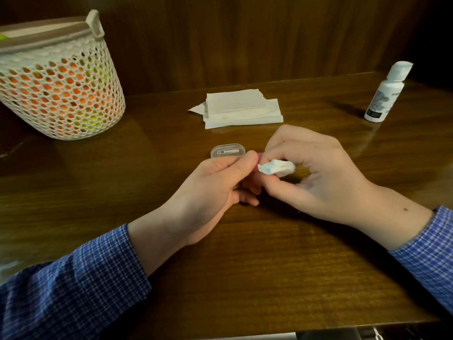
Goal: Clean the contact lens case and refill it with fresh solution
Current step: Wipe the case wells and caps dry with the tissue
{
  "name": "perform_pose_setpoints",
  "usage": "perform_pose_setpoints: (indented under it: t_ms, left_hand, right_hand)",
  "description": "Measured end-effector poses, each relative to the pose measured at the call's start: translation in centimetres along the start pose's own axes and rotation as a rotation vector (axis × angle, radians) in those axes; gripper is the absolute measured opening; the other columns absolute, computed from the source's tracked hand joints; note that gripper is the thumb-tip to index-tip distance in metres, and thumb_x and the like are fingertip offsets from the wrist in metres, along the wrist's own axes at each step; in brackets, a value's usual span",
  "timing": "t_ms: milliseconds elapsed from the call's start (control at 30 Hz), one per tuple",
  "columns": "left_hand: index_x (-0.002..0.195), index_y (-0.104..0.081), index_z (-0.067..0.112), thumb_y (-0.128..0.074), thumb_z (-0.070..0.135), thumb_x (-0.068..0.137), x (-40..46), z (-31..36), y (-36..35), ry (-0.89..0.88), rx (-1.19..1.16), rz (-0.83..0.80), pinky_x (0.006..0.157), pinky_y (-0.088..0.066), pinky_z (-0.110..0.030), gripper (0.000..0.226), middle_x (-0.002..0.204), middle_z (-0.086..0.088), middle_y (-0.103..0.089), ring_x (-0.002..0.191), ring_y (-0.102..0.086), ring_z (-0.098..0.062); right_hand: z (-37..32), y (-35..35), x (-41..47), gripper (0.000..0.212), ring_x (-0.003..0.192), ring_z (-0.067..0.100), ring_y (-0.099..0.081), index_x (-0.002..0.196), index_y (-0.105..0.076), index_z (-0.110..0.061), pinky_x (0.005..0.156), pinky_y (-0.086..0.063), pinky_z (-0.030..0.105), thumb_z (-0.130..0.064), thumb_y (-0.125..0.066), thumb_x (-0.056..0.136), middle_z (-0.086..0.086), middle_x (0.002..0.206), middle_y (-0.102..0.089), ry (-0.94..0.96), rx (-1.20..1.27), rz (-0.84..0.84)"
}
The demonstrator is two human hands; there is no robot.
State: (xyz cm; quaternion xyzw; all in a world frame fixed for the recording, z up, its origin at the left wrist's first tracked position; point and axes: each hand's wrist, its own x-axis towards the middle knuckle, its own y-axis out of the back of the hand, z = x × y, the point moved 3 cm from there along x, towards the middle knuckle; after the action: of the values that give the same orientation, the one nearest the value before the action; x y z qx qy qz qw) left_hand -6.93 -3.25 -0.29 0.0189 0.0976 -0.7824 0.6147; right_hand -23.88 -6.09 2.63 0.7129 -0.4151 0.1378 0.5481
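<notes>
We see very little of the contact lens case [259,157]: only a sliver of pink shows between the two hands, the rest hidden by fingers. Our left hand [215,190] curls around it, thumb and forefinger pinching its edge. Our right hand [316,173] pinches a crumpled wad of tissue [277,168] against the case. Just behind the hands a clear plastic lid [228,150] lies on the wooden surface [245,266]. Farther back sits a stack of tissues [241,109]. The solution bottle [384,93] stands at the far right; its label print is too blurred to read. A mesh basket [61,77] at left is cut off by the frame
</notes>
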Motion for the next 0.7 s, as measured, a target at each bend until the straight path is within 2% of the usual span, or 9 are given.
perform_pose_setpoints:
  t_ms: [167, 267, 367, 467, 567, 700]
  left_hand:
    - [0.116, -0.069, -0.001, -0.052, 0.044, 0.086, -0.11, 0.16, -0.28, 0.021, -0.020, 0.009, 0.072, -0.051, -0.030, 0.057, 0.095, -0.009, -0.064, 0.083, -0.058, -0.016]
    - [0.118, -0.067, -0.004, -0.053, 0.044, 0.083, -0.08, 0.33, -0.51, 0.020, -0.040, 0.031, 0.069, -0.052, -0.031, 0.061, 0.092, -0.009, -0.063, 0.078, -0.058, -0.016]
    - [0.118, -0.068, -0.001, -0.056, 0.040, 0.082, -0.02, 0.36, -0.54, 0.011, -0.090, 0.039, 0.068, -0.055, -0.032, 0.056, 0.091, -0.011, -0.063, 0.078, -0.060, -0.018]
    - [0.126, -0.066, 0.004, -0.057, 0.026, 0.092, -0.10, 0.31, -0.29, -0.052, -0.030, 0.013, 0.077, -0.056, -0.031, 0.041, 0.100, -0.011, -0.066, 0.088, -0.063, -0.018]
    - [0.134, -0.063, 0.004, -0.060, 0.023, 0.090, -0.20, 0.22, -0.02, -0.077, -0.006, -0.020, 0.085, -0.056, -0.029, 0.049, 0.108, -0.009, -0.068, 0.094, -0.064, -0.014]
    - [0.128, -0.068, 0.002, -0.060, 0.026, 0.086, -0.14, -0.02, 0.08, -0.042, -0.065, -0.043, 0.080, -0.056, -0.026, 0.049, 0.106, -0.009, -0.066, 0.088, -0.062, -0.012]
  right_hand:
    - [-0.15, 0.03, -0.07, 0.012, 0.085, 0.016, -0.062, 0.099, -0.077, -0.008, 0.070, -0.052, 0.034, -0.017, -0.074, 0.092, 0.003, 0.092, -0.067, 0.042, -0.051, -0.010]
    - [-0.27, -0.11, -0.12, 0.011, 0.084, 0.017, -0.061, 0.099, -0.077, -0.006, 0.069, -0.051, 0.033, -0.014, -0.073, 0.093, 0.004, 0.091, -0.067, 0.024, -0.067, 0.006]
    - [-0.09, -0.11, 0.04, 0.005, 0.081, 0.015, -0.063, 0.095, -0.077, -0.007, 0.070, -0.049, 0.023, -0.010, -0.074, 0.092, 0.003, 0.088, -0.067, -0.088, 0.060, 0.007]
    - [0.35, 0.22, 0.08, 0.005, 0.082, 0.018, -0.065, 0.091, -0.076, -0.011, 0.070, -0.047, 0.018, -0.015, -0.074, 0.091, -0.001, 0.086, -0.068, -0.233, 0.172, -0.016]
    - [0.44, 0.41, 0.07, 0.008, 0.085, 0.019, -0.066, 0.091, -0.078, -0.015, 0.072, -0.048, 0.018, -0.021, -0.073, 0.091, -0.006, 0.086, -0.069, -0.283, 0.220, -0.057]
    - [0.32, 0.61, 0.15, 0.008, 0.086, 0.022, -0.066, 0.095, -0.079, -0.015, 0.073, -0.053, 0.027, -0.019, -0.075, 0.089, -0.002, 0.089, -0.070, -0.259, 0.256, -0.108]
